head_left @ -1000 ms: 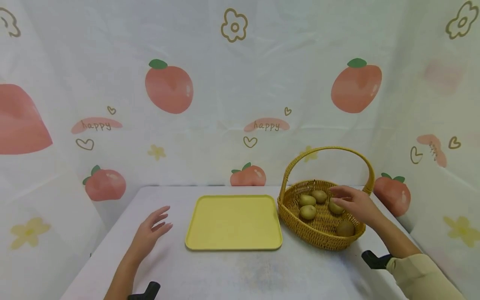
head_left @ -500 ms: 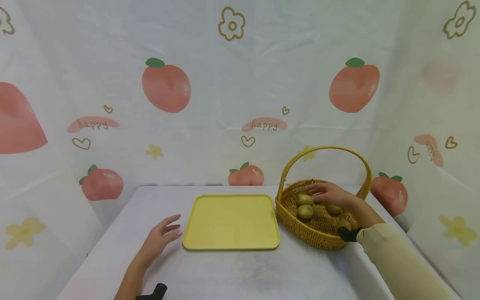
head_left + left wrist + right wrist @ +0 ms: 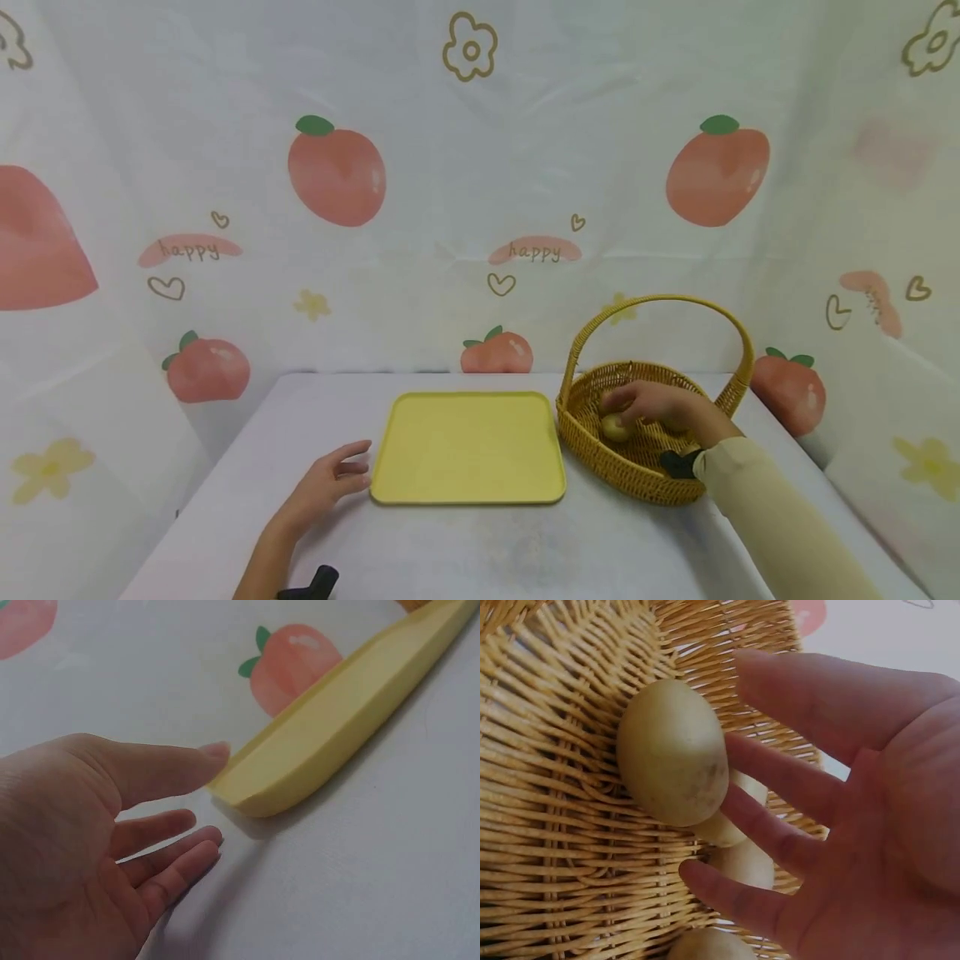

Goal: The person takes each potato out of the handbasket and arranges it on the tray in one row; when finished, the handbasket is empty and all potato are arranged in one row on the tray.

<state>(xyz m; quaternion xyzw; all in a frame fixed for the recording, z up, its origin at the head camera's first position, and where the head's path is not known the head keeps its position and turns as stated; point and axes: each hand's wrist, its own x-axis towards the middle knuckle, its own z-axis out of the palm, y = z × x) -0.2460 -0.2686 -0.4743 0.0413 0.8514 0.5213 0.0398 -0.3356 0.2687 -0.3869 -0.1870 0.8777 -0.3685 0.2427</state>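
Potatoes (image 3: pixel 671 754), or something much like them, lie in a wicker basket (image 3: pixel 600 462) just right of the tray (image 3: pixel 468 450); four show in the right wrist view, and none is lifted out. As far as the pictures show, the work is at the reach: the pick-up itself is not yet done, and no potato has been moved onto the tray. The right hand (image 3: pixel 652 402) is inside the basket, fingers spread wide and thumb apart, fingertips right at one potato's edge; whether they touch it I cannot tell. The left hand (image 3: pixel 322 492) holds nothing, its fingers loosely parted just beside the tray's near left corner. Beneath the tray is a white counter (image 3: pixel 465 550), smooth, with faint smudges in front of it. Behind the tray and to both sides of it hangs white cloth (image 3: pixel 420 167) printed with peaches, hearts, flowers and the word "happy".
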